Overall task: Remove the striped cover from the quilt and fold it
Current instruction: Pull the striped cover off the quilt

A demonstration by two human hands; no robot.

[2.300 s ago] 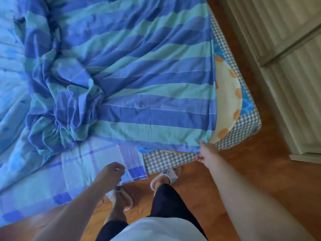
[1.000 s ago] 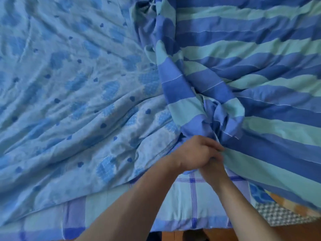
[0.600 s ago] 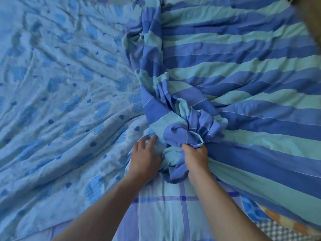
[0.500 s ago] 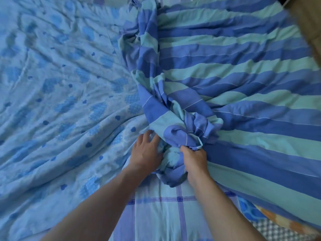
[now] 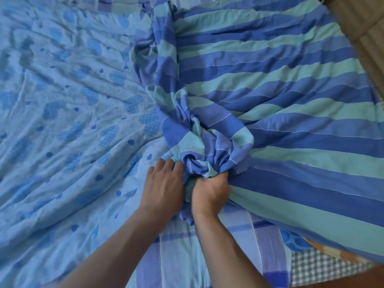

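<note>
Your right hand point(image 5: 209, 193) is clenched around the bunched edge of the striped cover point(image 5: 270, 104), which lies across the quilt point(image 5: 62, 100). Your left hand point(image 5: 164, 186) presses flat beside it, fingers apparently relaxed.

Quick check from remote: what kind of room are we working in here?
Most likely a bedroom: a bed spread with a blue patterned quilt, the striped cover bunched beside it, and a checked mattress corner.

We see only our own two forearms and hands, bare from the bottom edge of the view up. The left hand point(image 5: 164, 189) and the right hand point(image 5: 209, 193) wear no glove, ring or watch. No sleeve reaches either wrist, and the fingers point(image 5: 164, 166) are bare too.
</note>
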